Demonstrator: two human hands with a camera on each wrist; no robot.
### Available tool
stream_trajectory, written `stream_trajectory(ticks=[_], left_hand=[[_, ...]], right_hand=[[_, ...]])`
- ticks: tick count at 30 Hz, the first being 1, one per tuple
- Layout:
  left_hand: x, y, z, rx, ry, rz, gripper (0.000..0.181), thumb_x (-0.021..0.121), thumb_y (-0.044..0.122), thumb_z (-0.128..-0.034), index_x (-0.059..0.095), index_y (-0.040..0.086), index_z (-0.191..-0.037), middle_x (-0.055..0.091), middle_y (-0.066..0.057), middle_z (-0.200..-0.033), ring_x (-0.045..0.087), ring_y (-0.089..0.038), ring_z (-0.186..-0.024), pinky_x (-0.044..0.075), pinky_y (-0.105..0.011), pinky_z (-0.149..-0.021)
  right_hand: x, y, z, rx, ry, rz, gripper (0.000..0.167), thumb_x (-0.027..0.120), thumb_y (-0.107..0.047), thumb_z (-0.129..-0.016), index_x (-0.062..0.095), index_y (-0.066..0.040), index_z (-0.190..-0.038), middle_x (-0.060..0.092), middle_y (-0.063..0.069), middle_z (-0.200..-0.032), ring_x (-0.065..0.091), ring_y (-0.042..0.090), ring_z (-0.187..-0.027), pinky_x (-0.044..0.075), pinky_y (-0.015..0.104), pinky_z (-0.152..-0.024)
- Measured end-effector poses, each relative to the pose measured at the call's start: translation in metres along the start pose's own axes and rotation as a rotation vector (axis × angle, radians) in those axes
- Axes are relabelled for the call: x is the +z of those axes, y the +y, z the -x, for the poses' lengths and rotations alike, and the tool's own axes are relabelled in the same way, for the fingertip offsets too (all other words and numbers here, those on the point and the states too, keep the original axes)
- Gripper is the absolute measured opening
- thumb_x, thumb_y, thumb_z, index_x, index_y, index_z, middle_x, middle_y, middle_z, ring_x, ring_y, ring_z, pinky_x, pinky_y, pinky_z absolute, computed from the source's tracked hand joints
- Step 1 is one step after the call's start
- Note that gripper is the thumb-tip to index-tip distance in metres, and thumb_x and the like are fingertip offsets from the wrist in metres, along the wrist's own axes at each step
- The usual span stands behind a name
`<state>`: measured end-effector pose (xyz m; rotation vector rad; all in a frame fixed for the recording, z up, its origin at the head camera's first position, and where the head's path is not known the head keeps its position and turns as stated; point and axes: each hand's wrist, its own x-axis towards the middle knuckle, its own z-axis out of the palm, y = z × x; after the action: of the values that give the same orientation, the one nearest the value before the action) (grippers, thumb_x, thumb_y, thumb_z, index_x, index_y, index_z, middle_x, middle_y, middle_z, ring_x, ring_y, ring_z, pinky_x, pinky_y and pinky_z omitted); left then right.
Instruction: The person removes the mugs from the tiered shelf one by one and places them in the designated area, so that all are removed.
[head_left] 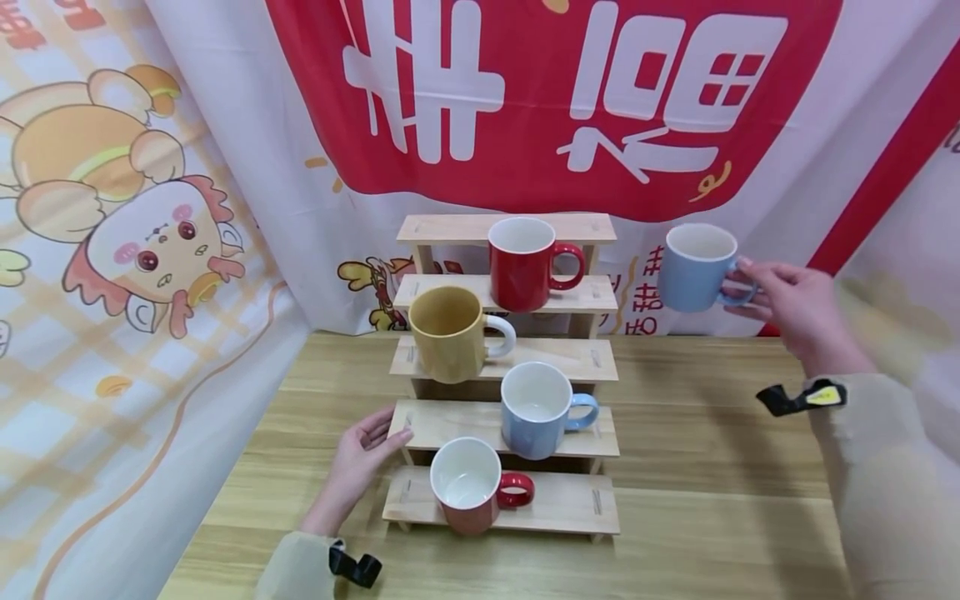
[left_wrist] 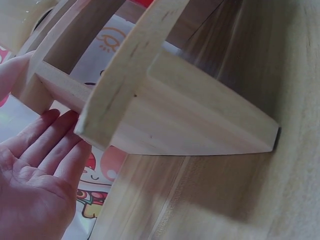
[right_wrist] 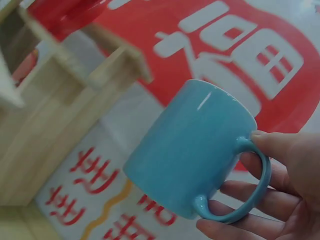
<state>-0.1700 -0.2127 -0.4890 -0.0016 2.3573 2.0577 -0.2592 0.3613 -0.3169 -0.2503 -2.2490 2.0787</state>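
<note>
Raised to the right of the tiered wooden rack (head_left: 562, 358), a blue mug (head_left: 690, 271) hangs upright by its handle from the right hand (head_left: 802, 304). In the right wrist view, thumb and fingers of the right hand (right_wrist: 285, 185) pinch that handle on the blue mug (right_wrist: 195, 150). The left hand (head_left: 360, 462) touches the rack's left side near the second tier from the bottom; its fingers rest against the wooden frame (left_wrist: 110, 95) in the left wrist view, where the left hand (left_wrist: 45, 175) shows its palm.
On the rack stand a red mug (head_left: 517, 271), a yellow mug with white handle (head_left: 447, 342), another blue mug (head_left: 534, 421) and a white-inside mug with red handle (head_left: 472, 500). The wooden table (head_left: 690, 517) meets a printed cloth (head_left: 247, 150) behind and at left.
</note>
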Motion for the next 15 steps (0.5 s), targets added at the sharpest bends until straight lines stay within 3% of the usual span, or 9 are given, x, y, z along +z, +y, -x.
stream_trajectory(ticks=[8,12,15], left_hand=[[0.001,0.001,0.0,0.006,-0.005,0.0,0.063,0.08,0.015,-0.0901,0.051,-0.005,-0.142,0.056,-0.023,-0.141,0.054,-0.035,-0.129,0.048,-0.025,-0.101],[0.002,0.002,0.0,0.003,-0.004,0.005,0.061,0.079,0.014,-0.0906,0.052,-0.005,-0.142,0.056,-0.024,-0.14,0.055,-0.034,-0.128,0.048,-0.023,-0.1],[0.002,0.002,0.0,0.003,0.001,0.008,0.06,0.079,0.013,-0.0905,0.052,-0.005,-0.141,0.057,-0.024,-0.14,0.055,-0.034,-0.128,0.049,-0.023,-0.1]], right_hand=[[0.015,0.08,-0.005,0.012,0.047,-0.192,0.03,0.075,-0.036,-0.092,0.076,-0.008,-0.105,0.077,-0.003,-0.094,0.074,0.014,-0.087,0.061,0.035,-0.076],[0.025,0.106,-0.004,0.032,0.083,-0.29,0.031,0.076,-0.029,-0.093,0.072,-0.002,-0.108,0.076,-0.002,-0.094,0.074,0.015,-0.085,0.06,0.035,-0.076],[0.034,0.121,-0.003,0.037,0.112,-0.289,0.035,0.075,-0.028,-0.094,0.071,0.0,-0.114,0.076,-0.004,-0.094,0.074,0.014,-0.087,0.059,0.035,-0.078]])
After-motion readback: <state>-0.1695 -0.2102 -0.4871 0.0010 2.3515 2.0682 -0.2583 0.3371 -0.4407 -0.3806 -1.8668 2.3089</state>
